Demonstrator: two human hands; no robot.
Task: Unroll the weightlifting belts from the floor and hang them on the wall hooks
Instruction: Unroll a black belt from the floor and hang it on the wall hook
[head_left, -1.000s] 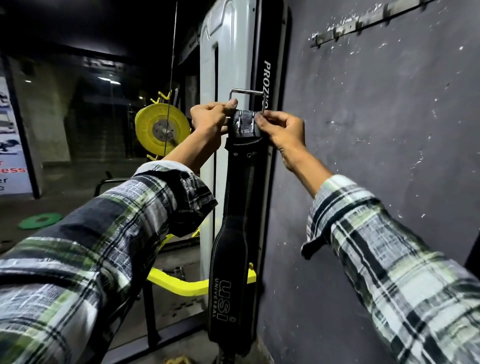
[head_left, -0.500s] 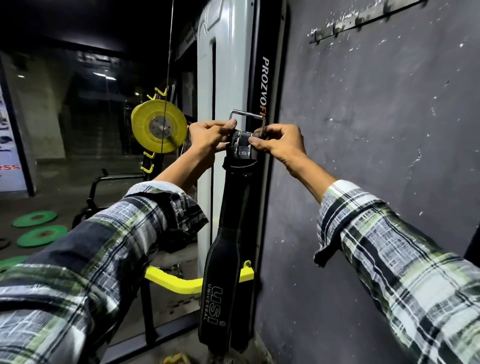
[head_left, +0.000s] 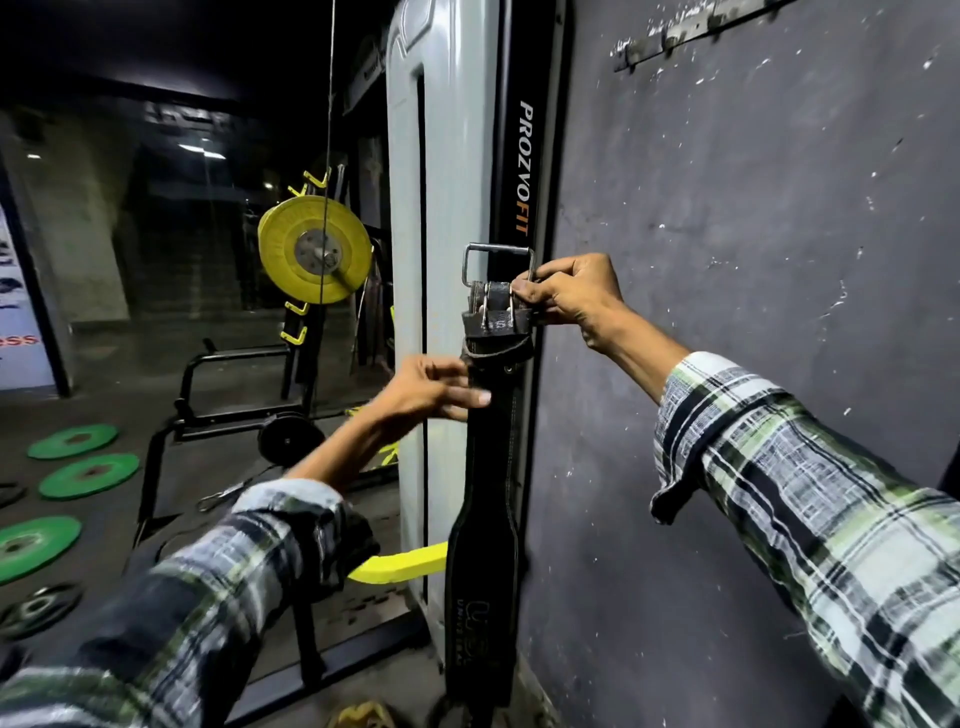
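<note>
Head view shows a black weightlifting belt (head_left: 485, 467) hanging straight down, unrolled, close against the dark grey wall (head_left: 727, 312) beside a pale machine column (head_left: 447, 208). Your right hand (head_left: 574, 296) pinches the belt's folded top end, fingers curled round the leather just under the metal buckle (head_left: 498, 262), whose square loop stands up above your fingertips. Your left hand (head_left: 431, 389) sits lower, fingers loosely bent, thumb and fingertips touching the strap's left edge just below the fold; whether it truly grips is hard to tell through the blur. Below both hands the belt widens and its lower end reaches near the floor. High above your right hand, well apart from the buckle, a metal hook rail (head_left: 691, 31) runs along the wall. No hook is visible at buckle height, so the belt seems carried by your fingers alone. Judging from this, letting go now could drop it, and the buckle loop may miss or slip off a hook if tilted. Beyond your left hand are a yellow plate (head_left: 311, 254) and green plates (head_left: 88, 473) on the floor.
</note>
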